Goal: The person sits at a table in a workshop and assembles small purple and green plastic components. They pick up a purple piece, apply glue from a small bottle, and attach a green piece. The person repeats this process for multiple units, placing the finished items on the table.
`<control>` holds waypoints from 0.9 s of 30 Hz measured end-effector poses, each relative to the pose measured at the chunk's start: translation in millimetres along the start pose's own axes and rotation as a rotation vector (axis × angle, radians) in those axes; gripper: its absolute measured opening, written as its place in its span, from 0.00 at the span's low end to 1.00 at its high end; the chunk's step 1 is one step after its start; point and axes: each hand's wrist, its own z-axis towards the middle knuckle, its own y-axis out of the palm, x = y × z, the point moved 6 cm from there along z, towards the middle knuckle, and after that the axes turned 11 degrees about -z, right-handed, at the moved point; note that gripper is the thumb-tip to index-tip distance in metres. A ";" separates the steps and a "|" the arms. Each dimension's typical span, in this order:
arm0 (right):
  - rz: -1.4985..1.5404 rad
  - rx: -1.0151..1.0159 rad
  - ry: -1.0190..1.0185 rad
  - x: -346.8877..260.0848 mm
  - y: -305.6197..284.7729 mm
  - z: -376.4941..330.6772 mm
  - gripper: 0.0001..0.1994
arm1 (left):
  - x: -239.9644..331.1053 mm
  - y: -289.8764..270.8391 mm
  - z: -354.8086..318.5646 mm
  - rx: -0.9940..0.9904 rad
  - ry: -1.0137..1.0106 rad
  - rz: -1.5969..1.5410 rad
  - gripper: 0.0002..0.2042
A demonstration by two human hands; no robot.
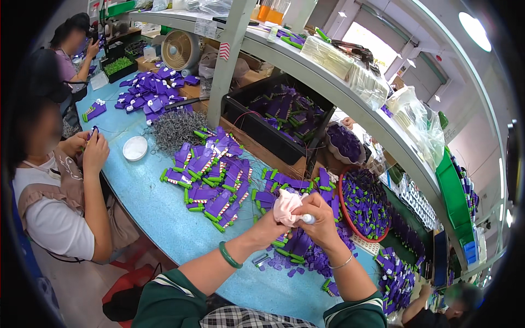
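Note:
Both of my hands meet above the blue table. My left hand point(266, 228), with a green bangle at the wrist, is closed on a crumpled pale pink cloth point(285, 207). My right hand point(321, 220), wearing a thin bracelet, is closed beside it, its fingertips at the cloth. From its curled fingers sticks out a small white cylindrical thing point(308, 219); what kind it is I cannot make out. Fingers and cloth hide anything between the hands. Beneath and around them lie purple parts with green ends point(298, 246) and small loose purple pieces point(322, 262).
To the left is a heap of purple-and-green parts point(210, 183), with grey metal bits point(178, 131) and a white dish point(135, 148) beyond. A black crate point(262, 147) and red-rimmed basket point(381, 238) hold more. A shelf point(350, 82) runs overhead. A co-worker point(60, 213) sits at left.

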 end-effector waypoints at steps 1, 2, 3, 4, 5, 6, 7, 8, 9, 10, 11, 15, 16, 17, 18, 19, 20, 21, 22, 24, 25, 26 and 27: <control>-0.018 0.019 0.013 -1.7 0.3 2.3 0.16 | -1.6 -1.6 -0.4 -0.004 0.002 0.037 0.17; -0.060 0.039 -0.020 -5.8 1.9 4.3 0.16 | -2.1 -2.4 -0.4 -0.008 0.004 0.073 0.17; -0.103 0.060 -0.042 -7.5 4.6 2.7 0.17 | -1.1 0.7 -1.8 0.031 0.007 0.119 0.16; -0.146 0.081 -0.066 -9.2 7.1 1.3 0.18 | -1.0 0.9 -1.4 0.035 0.002 0.171 0.17; -0.179 0.115 -0.080 -10.5 8.0 0.3 0.18 | -0.5 0.8 -0.2 0.039 -0.003 0.222 0.17; -0.183 0.144 -0.066 -6.3 9.3 -3.7 0.18 | -0.5 0.4 -0.4 0.043 -0.010 0.275 0.17; -0.187 0.174 -0.051 0.0 11.9 -9.4 0.17 | -0.6 1.6 -0.7 0.034 0.004 0.319 0.17; -0.191 0.204 -0.037 4.1 12.5 -14.1 0.16 | -1.5 3.4 -0.6 0.024 0.018 0.363 0.18; -0.208 0.287 -0.045 0.8 13.9 -17.3 0.14 | -1.6 5.5 -0.7 0.015 0.028 0.411 0.18; -0.207 0.306 0.020 4.7 15.2 -18.6 0.13 | 0.2 5.8 -1.4 0.054 0.048 0.424 0.19; -0.206 0.324 0.085 10.1 15.7 -19.3 0.13 | 2.7 7.6 -2.6 0.091 0.067 0.438 0.19; 0.123 0.423 0.386 36.9 12.9 -17.3 0.08 | -10.1 10.5 -5.0 0.058 -0.011 0.240 0.21; 0.367 0.375 0.533 38.4 13.0 -17.4 0.08 | -13.0 11.8 -6.0 0.036 -0.019 0.129 0.21; 0.524 0.369 0.484 45.2 11.3 -18.6 0.07 | -10.7 10.8 -4.8 0.009 -0.007 0.033 0.21; 0.611 0.365 0.497 44.5 4.2 -21.1 0.09 | -8.9 11.9 -4.8 -0.022 -0.027 -0.004 0.21; 0.631 0.322 0.468 41.4 -3.3 -23.2 0.10 | -5.6 10.7 -4.2 -0.049 -0.042 -0.040 0.21; 0.650 0.279 0.439 38.8 -6.8 -26.3 0.11 | -2.0 9.9 -3.6 -0.075 -0.056 -0.077 0.21; 0.349 0.258 0.310 34.9 -10.6 -28.2 0.14 | 2.1 15.7 -5.2 -0.067 -0.064 -0.087 0.21; 0.050 0.230 0.179 27.6 -11.3 -28.3 0.17 | 2.0 18.0 -5.9 -0.033 -0.058 0.031 0.22; -0.108 0.185 0.113 10.7 -2.5 -32.1 0.18 | -1.0 19.3 -8.5 0.042 -0.044 0.268 0.23; -0.160 0.209 0.078 10.6 -1.4 -31.5 0.17 | -5.6 17.0 -7.3 0.045 0.045 0.374 0.25; -0.212 0.232 0.043 12.9 1.5 -31.8 0.15 | -12.6 13.7 -6.2 0.046 0.045 0.380 0.25; -0.157 0.258 0.128 24.2 5.5 -36.6 0.14 | -19.3 12.1 -5.0 0.043 0.042 0.384 0.25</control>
